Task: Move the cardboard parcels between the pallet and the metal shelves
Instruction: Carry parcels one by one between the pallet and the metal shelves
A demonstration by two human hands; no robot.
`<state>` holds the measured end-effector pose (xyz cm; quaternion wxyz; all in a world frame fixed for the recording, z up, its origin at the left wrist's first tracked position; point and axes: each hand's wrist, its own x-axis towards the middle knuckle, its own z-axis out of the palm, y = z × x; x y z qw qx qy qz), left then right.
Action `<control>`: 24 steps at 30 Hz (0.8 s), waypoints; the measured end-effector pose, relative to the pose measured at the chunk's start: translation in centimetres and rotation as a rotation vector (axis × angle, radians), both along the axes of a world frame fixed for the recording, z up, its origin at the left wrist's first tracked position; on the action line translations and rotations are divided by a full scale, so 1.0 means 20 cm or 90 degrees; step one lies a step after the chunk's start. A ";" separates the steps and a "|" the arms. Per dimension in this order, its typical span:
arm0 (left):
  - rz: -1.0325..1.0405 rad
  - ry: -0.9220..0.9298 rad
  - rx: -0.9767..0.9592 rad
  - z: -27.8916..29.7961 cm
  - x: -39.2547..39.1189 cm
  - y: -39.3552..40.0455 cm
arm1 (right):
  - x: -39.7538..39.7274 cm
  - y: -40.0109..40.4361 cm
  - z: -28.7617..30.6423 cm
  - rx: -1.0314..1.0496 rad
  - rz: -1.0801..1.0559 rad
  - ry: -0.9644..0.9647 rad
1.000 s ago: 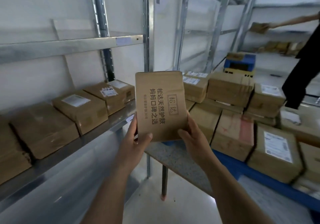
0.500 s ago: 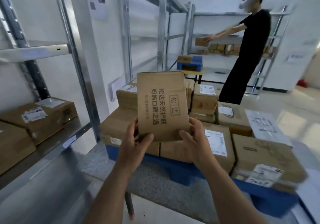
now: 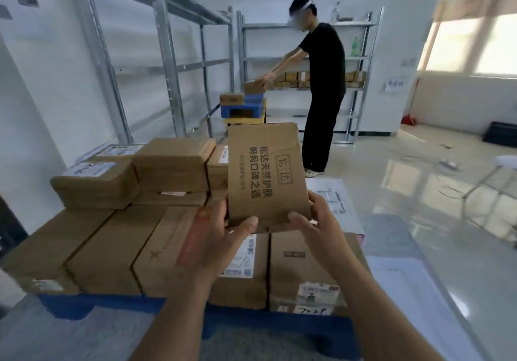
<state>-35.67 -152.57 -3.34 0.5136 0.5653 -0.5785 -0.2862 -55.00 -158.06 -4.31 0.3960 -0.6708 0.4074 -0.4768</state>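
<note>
I have my left hand (image 3: 221, 237) and right hand (image 3: 321, 232) pinching only the bottom edge of the flat brown printed cardboard parcel (image 3: 265, 176); top-heavy, it could tip forward onto the stacked brown boxes (image 3: 173, 162) beyond.

Both forearms come up from the bottom edge totally bare, no sleeves reaching the wrists (no watch, rings or gloves either). Bare left hand (image 3: 221, 237) and bare right hand (image 3: 321, 229), short plain nails.

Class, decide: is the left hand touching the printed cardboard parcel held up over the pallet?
Touching. The head view shows the left hand gripping the printed cardboard parcel's lower left corner, thumb pressed on its front face.
</note>
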 end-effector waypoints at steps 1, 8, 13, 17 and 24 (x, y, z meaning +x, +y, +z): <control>-0.001 -0.013 -0.003 0.00 -0.05 -0.04 | -0.05 -0.04 -0.01 0.005 -0.006 0.004; -0.013 -0.031 -0.001 -0.01 -0.23 -0.34 | -0.21 -0.30 -0.06 0.018 -0.067 0.041; -0.002 -0.025 0.043 -0.04 -0.19 -0.56 | -0.17 -0.51 -0.07 0.028 -0.095 0.073; 0.036 -0.042 0.082 -0.07 -0.11 -0.75 | -0.09 -0.66 -0.07 0.035 -0.116 0.098; 0.078 -0.063 0.114 -0.11 0.01 -1.00 | 0.02 -0.88 -0.12 0.099 -0.132 0.129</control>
